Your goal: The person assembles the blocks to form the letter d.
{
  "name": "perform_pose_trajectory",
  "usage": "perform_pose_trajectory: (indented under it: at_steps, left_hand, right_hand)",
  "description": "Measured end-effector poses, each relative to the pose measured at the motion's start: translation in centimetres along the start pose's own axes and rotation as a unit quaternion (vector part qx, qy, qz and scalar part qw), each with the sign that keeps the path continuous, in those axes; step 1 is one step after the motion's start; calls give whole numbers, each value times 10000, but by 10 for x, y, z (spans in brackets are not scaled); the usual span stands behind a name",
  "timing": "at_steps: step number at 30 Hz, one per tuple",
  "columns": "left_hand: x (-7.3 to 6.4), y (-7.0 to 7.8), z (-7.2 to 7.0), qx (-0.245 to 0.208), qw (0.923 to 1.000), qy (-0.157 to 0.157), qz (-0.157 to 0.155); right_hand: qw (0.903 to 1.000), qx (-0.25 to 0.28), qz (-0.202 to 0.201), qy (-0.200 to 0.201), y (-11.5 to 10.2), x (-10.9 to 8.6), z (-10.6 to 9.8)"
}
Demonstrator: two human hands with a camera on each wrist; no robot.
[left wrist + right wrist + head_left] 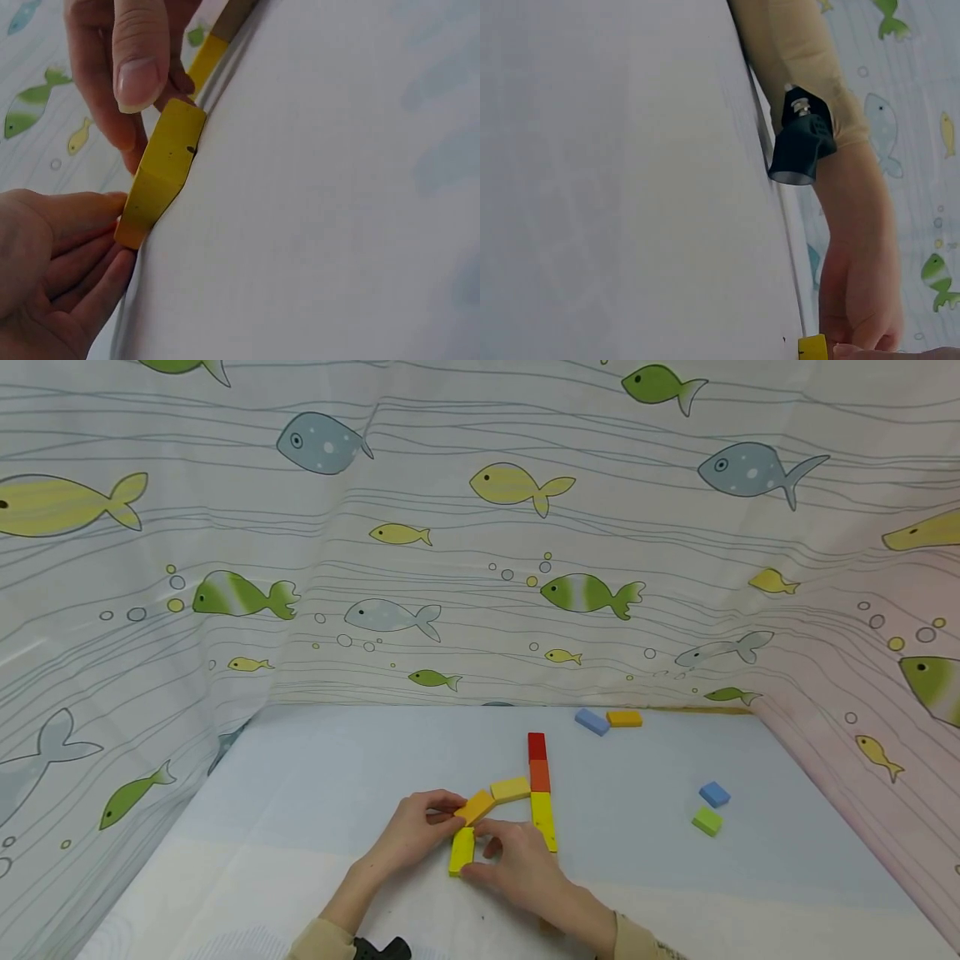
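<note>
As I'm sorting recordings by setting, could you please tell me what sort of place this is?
Probably a tabletop play or recording corner: a pale table, a fish-print curtain around three sides, and coloured blocks on top.

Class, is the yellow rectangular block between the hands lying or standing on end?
Lying: the yellow rectangular block stretches lengthwise along the pale tabletop.

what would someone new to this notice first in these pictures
Probably the fish-printed backdrop, which fills the upper part of the head view. Next, perhaps, the two hands near the bottom centre: the left hand holding an orange block, the right hand a yellow block. From beside the right hand, a line of red, orange and yellow blocks runs away across the pale table.
</note>
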State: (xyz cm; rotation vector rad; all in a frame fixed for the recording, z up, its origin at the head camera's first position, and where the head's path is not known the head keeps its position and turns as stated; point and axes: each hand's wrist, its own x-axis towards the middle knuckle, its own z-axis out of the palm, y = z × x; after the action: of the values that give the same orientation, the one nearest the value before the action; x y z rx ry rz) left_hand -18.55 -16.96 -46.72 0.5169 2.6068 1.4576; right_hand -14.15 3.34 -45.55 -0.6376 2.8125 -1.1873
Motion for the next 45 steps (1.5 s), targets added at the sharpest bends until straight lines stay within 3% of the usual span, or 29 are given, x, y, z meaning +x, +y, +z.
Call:
perform_pose_trajectory:
  at_steps: [8, 20, 29, 34, 41, 45]
  left_hand:
    - [-1, -3, -2, 59, 10000, 50, 32]
    - [-3, -2, -2, 77, 10000, 40, 20]
    - [-3, 1, -1, 164, 9998, 30, -131]
    - [-4, 2, -2, 147, 9998, 72, -121]
    - [-4, 1, -2, 85, 9999, 46, -103]
    - [-4, 2, -2, 84, 9999, 42, -89]
  right_hand:
    - [9993, 300, -206, -31, 3, 4, -6]
    - [9988, 473, -43, -97, 5, 4, -18]
    - [9975, 505, -247, 436, 35, 12, -50]
    - [9961, 426, -74, 768, 56, 20, -67]
    - [9950, 274, 290, 916, 93, 32, -90]
    - [9939, 111, 266, 1067, 111, 42, -104]
